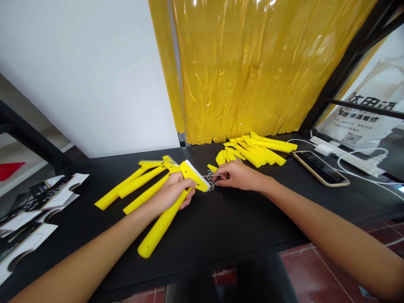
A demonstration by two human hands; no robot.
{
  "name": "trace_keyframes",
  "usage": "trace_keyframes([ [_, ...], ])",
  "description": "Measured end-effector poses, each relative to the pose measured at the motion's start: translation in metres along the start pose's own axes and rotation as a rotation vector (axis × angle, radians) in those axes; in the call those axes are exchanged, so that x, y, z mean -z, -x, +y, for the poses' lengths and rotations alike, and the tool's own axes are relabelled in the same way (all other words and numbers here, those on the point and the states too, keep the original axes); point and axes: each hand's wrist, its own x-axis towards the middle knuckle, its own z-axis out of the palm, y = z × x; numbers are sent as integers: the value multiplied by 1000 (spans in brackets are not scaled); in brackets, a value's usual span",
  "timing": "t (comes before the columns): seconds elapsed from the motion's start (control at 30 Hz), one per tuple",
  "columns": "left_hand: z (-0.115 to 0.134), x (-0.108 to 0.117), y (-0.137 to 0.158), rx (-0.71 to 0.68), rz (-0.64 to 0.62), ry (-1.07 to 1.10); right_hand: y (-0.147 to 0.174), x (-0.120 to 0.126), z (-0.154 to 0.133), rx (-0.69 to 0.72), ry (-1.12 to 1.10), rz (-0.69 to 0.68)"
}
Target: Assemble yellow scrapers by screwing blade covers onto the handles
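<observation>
My left hand [173, 193] is closed around the neck of a yellow scraper [162, 225]. Its handle slants toward me, and a pale blade strip [197, 171] lines the far side of its head. My right hand [235, 174] pinches a screwdriver [211, 175] whose thin metal shaft points left toward the scraper head; most of its grip is hidden by the fingers. Between the hands lies a pile of small metal parts, apparently nuts or washers [209, 183]. Several more yellow scrapers [139, 182] lie side by side just left of my left hand.
Beyond my right hand, yellow handles [252, 153] and smaller yellow plates [224, 156] are heaped on the black table [240, 219]. A phone [320, 168], a power strip [350, 158] and white cables sit at right. Printed cards [38, 210] lie at left. A yellow strip curtain [246, 71] hangs behind.
</observation>
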Motion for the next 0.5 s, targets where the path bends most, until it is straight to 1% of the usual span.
trace_keyframes([
  [0.07, 2, -1, 1, -6, -16, -9, -1, -2, -2, -62, -115, 83],
  [0.13, 4, -2, 4, -11, -44, -27, -2, -4, -8, -144, -294, 174],
  [0.17, 4, -3, 5, -10, -63, -35, -2, -5, -11, -174, -389, 193],
  [0.2, 5, -4, 7, -8, -82, -38, -3, -6, -16, -188, -477, 184],
  [0.27, 5, -5, 9, 3, -115, -26, -3, -10, -24, -190, -621, 122],
  [0.33, 4, -5, 11, 9, -140, -8, -3, -13, -31, -191, -722, 68],
  [0.43, 3, -6, 12, 4, -169, -22, -3, -17, -37, -190, -789, 64],
  [0.5, 5, -6, 14, 4, -162, -43, -2, -18, -39, -186, -795, 79],
])
